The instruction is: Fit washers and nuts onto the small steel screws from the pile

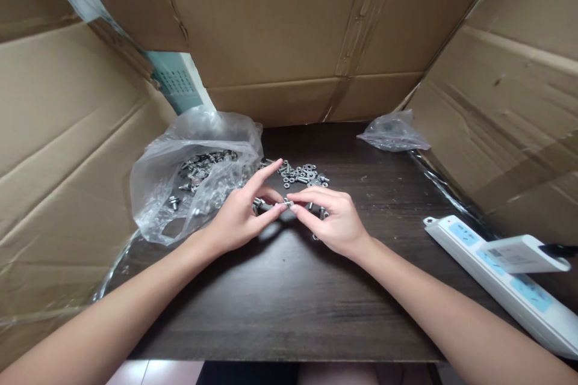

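Both my hands meet over the middle of a dark wooden table (289,301). My left hand (241,216) pinches a small metal screw (286,202) between thumb and middle finger, its index finger stretched out. My right hand (332,219) pinches the same small metal piece from the other side, fingers curled. Just behind the fingertips lies a loose pile of small nuts, washers and screws (302,174). To the left sits an open clear plastic bag (189,174) with more metal hardware inside.
Brown cardboard walls (67,132) stand on the left, back and right of the table. A small crumpled clear bag (392,132) lies at the back right. A white power strip (501,277) with a plug rests at the right edge.
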Tool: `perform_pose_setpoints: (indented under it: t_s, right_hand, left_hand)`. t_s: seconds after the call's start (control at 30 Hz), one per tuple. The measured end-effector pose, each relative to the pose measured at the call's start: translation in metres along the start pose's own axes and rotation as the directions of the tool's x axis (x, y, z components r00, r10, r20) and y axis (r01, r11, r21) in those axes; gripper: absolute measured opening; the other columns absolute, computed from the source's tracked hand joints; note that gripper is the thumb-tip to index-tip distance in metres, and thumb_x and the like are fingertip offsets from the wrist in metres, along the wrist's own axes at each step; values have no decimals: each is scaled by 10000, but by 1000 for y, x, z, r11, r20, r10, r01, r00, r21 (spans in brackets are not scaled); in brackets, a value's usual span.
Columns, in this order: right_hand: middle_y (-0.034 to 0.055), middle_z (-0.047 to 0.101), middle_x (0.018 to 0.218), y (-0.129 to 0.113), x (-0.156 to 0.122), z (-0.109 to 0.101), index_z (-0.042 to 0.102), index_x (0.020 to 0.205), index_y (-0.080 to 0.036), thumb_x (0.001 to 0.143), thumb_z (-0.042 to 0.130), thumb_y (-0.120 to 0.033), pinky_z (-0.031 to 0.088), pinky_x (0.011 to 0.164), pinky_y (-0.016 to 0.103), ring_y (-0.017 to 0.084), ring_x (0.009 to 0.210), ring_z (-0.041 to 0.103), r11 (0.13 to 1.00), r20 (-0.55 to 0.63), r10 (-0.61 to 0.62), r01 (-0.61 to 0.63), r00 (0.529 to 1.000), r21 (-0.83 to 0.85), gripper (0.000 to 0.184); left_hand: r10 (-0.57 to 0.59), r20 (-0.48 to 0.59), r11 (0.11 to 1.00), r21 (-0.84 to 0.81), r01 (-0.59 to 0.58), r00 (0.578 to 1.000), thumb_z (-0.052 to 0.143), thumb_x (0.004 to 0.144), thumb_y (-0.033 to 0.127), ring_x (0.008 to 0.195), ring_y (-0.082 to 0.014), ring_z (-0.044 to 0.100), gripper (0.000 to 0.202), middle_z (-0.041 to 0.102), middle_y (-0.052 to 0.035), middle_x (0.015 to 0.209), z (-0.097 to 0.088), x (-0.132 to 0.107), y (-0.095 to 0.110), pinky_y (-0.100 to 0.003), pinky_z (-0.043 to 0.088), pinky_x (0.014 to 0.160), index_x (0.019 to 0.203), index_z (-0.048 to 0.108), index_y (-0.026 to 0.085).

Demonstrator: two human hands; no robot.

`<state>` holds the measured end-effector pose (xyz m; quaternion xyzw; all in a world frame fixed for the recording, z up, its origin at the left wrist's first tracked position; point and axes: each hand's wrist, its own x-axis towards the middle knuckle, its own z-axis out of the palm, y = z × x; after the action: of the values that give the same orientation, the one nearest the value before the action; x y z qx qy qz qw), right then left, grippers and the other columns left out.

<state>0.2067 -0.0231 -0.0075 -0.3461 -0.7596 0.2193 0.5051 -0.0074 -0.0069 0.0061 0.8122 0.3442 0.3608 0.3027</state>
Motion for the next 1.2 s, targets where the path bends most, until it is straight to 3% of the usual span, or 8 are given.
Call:
perform_pose_setpoints:
  t_s: [0.2, 0.4, 0.57, 0.67, 0.77, 0.9, 1.0, 1.2]
  right_hand:
    - [29, 778, 818, 3, -1, 1, 776, 891, -206, 902, 724, -232, 546, 696, 295, 165, 708, 702, 992, 62, 121, -122, 991, 18, 60]
    - [-19, 518, 590, 8, -2, 2, 500, 628, -215, 1035, 494, -322, 396, 608, 304, 140, 569, 480, 992, 104, 57, -45, 993, -116, 420]
    - [13, 555, 703, 7, 0, -1, 504, 719, -217, 1046, 423, -324, 398, 712, 343, 176, 694, 488, 985, 204, 39, -3, 978, -173, 353]
    - [2, 520, 615, 9, -1, 0, 450, 630, -218, 1066, 377, -337, 382, 697, 347, 167, 633, 458, 980, 243, 74, -25, 967, -197, 457]
    - [-2, 482, 570, 9, 0, 0, 389, 589, -220, 1080, 332, -340, 367, 679, 347, 161, 598, 441, 972, 183, 118, -76, 976, -221, 509]
    - [26, 577, 779, 4, 2, -4, 542, 811, -213, 996, 447, -255, 413, 697, 334, 181, 732, 535, 992, 136, 50, -34, 989, -118, 212]
    - [22, 569, 794, 3, 2, -3, 538, 853, -213, 928, 512, -208, 422, 692, 327, 180, 736, 529, 994, 164, 19, -2, 986, -105, 80]
    - [-5, 500, 628, 9, 0, 1, 395, 668, -222, 1048, 375, -258, 348, 689, 347, 168, 646, 439, 973, 235, 48, 7, 971, -229, 383]
  left_hand:
    - [103, 11, 989, 107, -104, 995, 622, 978, 262, 859, -154, 741, 698, 763, -27, 963, 1, -3, -2, -251, 588, 830, 1591, 291, 217]
    - [114, 42, 988, 103, -118, 993, 610, 982, 257, 880, -148, 743, 672, 762, -16, 970, 7, -4, 0, -252, 583, 880, 1579, 303, 217]
    - [94, 23, 989, 113, -96, 995, 620, 971, 268, 863, -155, 749, 661, 759, -23, 963, 7, -2, -2, -257, 600, 838, 1562, 329, 209]
    - [124, 46, 987, 98, -128, 991, 610, 977, 246, 872, -150, 747, 643, 760, -20, 961, 9, -4, -1, -261, 597, 857, 1557, 334, 211]
    - [145, 74, 986, 73, -150, 987, 608, 980, 237, 866, -144, 744, 634, 761, -19, 960, 11, -4, 1, -249, 601, 828, 1553, 338, 211]
    - [111, 40, 990, 81, -114, 993, 620, 970, 232, 860, -144, 743, 639, 763, -21, 956, 9, -3, -1, -241, 604, 802, 1545, 343, 190]
    - [100, 33, 991, 89, -102, 994, 622, 966, 228, 858, -143, 743, 641, 767, -21, 957, 7, -2, -4, -251, 602, 825, 1541, 344, 182]
    - [116, 52, 989, 89, -120, 992, 617, 966, 227, 876, -148, 744, 627, 766, -19, 963, 8, -2, -4, -264, 601, 853, 1534, 353, 199]
